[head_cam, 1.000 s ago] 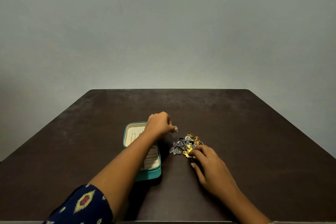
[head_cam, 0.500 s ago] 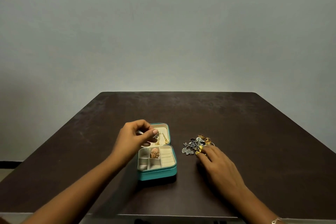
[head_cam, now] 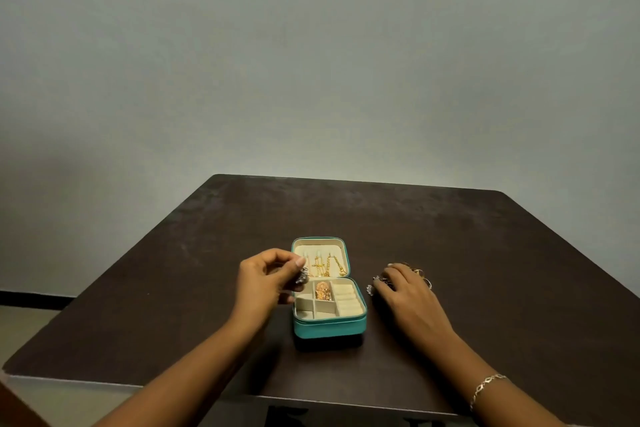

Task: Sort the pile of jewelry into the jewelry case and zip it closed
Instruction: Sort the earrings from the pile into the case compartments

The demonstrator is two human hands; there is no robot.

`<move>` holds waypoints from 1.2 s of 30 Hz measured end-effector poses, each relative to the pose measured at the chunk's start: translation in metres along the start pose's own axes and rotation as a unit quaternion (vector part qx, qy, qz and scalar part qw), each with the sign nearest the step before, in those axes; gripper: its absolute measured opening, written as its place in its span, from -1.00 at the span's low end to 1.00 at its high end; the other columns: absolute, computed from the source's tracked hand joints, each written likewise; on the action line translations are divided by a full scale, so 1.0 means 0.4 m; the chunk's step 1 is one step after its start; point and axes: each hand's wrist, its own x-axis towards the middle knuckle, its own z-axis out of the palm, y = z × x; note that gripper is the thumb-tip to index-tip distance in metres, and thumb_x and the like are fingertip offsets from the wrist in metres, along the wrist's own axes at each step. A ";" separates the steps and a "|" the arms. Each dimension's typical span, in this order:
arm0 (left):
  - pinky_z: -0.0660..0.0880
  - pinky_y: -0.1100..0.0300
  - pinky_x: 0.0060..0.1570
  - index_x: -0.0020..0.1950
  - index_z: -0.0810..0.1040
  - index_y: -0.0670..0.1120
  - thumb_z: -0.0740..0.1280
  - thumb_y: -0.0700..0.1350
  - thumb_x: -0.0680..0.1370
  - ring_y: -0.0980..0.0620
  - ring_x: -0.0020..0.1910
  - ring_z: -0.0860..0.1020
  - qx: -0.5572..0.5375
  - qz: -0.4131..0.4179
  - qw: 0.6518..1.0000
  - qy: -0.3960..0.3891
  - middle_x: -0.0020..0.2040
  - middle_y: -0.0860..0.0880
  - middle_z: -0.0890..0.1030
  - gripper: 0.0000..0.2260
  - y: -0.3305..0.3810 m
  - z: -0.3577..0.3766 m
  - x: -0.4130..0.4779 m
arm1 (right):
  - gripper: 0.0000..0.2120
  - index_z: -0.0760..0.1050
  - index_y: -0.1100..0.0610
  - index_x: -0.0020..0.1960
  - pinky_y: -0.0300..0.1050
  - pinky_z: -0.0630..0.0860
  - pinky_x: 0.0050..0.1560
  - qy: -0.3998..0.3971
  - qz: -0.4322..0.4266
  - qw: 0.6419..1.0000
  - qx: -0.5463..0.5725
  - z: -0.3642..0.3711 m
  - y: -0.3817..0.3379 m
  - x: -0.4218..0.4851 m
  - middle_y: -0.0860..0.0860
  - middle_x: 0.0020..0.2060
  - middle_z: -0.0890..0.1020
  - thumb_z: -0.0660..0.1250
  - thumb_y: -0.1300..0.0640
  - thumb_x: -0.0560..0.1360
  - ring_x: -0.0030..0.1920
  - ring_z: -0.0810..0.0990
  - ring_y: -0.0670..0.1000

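Jewelry case [head_cam: 329, 324] sits open mid-frame on the desk [head_cam: 485, 246]. Left hand [head_cam: 266, 282] at its left edge, grip pinching a silver piece [head_cam: 303, 277]. Right hand [head_cam: 408, 295] flat on the jewelry pile [head_cam: 421, 274], grip spread. Since 0.5 s ago: right hand covers more pile.

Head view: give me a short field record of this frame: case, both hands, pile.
case: jewelry case, open, on table
lid: gold chains inside
base: gold piece in one compartment
left hand: pinches silver piece at the case's left edge
right hand: rests on pile, right of case
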 end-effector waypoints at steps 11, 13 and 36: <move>0.43 0.36 -0.51 -0.01 0.59 -0.22 0.36 -0.40 0.43 0.19 -0.48 0.54 0.015 0.009 0.997 -0.080 -0.34 -0.10 0.58 -0.82 0.011 0.016 -0.008 | -0.71 0.57 0.07 -0.22 -0.20 0.46 -0.35 -0.023 0.080 0.992 0.090 0.022 0.008 -0.021 -0.04 -0.29 0.59 0.57 0.26 0.13 -0.26 0.57 0.03; 0.41 0.36 -0.51 -0.01 0.60 -0.22 0.37 -0.40 0.41 0.20 -0.48 0.52 0.019 0.011 0.996 -0.088 -0.34 -0.08 0.58 -0.80 0.013 0.018 -0.012 | -0.75 0.57 0.10 -0.16 -0.19 0.45 -0.34 -0.011 0.100 0.984 0.146 0.018 0.007 -0.030 -0.01 -0.23 0.59 0.51 0.31 0.23 -0.24 0.58 0.05; 0.39 0.37 -0.52 0.06 0.58 -0.22 0.38 -0.38 0.42 0.25 -0.46 0.51 0.048 0.027 0.995 -0.085 -0.18 -0.14 0.62 -0.77 -0.021 0.048 -0.045 | -0.70 0.61 -0.03 -0.17 -0.33 0.50 -0.13 0.021 0.274 0.807 0.522 -0.057 0.006 -0.041 -0.10 -0.23 0.66 0.31 0.37 0.45 -0.14 0.61 -0.16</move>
